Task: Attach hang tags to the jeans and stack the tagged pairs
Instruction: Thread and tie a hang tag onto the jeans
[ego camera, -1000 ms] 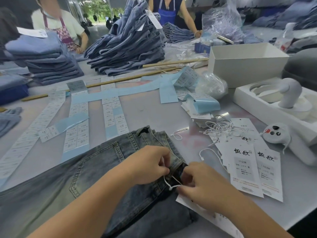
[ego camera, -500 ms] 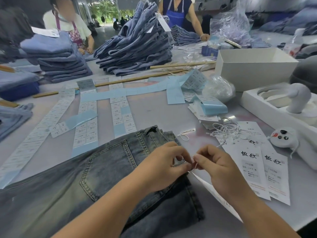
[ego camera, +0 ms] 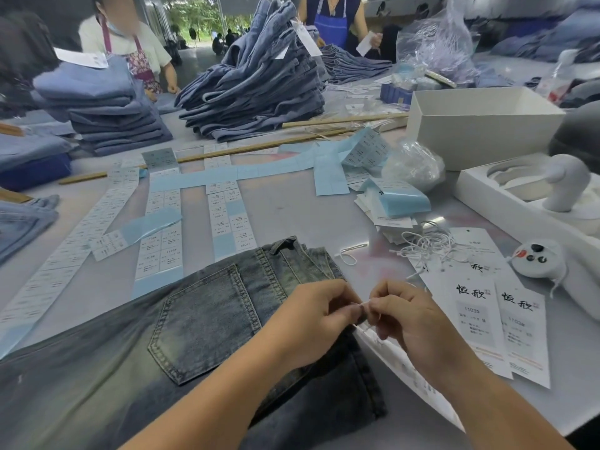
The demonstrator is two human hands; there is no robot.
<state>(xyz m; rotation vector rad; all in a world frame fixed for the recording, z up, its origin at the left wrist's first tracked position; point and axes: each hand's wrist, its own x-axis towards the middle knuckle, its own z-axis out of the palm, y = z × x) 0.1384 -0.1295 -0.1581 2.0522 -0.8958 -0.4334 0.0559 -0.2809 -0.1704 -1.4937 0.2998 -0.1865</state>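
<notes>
both hands pinch white tag string [ego camera: 364, 305] above jeans [ego camera: 207, 323]: left hand [ego camera: 311, 323], right hand [ego camera: 412, 323].

Both hands have lifted off the jeans [ego camera: 201, 326], pinching the string [ego camera: 363, 305].

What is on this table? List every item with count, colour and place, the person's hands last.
jeans: one pair, faded grey-blue, front, under the hands
hang tag: one, white, under the right hand, on a string
spare hang tags: several, white, right of the jeans
strings: a tangle, white, behind the spare tags
label strips: several, white and pale blue, centre left
open box: one, white, back right
jeans stacks: several, blue, far side
wooden sticks: a few, tan, mid table
left hand: pinches the string
right hand: pinches the string
</notes>
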